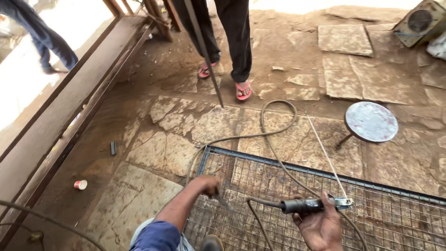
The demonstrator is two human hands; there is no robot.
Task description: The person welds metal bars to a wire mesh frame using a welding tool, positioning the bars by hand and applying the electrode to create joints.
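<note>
Your left forearm covers part of the wire mesh panel (371, 209), whose near edge runs out of view at six o'clock. What your left hand (206, 185) pinches is small, dark and hard to make out; its fingers are curled tight around it. Your right hand (320, 225) is clamped on the welding electrode holder (304, 205), its thin rod (325, 155) angling toward eleven o'clock above the mesh.

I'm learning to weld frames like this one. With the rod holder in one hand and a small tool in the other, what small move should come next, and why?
Probably lower the rod's far tip toward the frame. The right hand grips the rod holder, but its thin rod points up and away over the stone floor, off the mesh frame. The left hand already holds a small tool down on the mesh.
</note>
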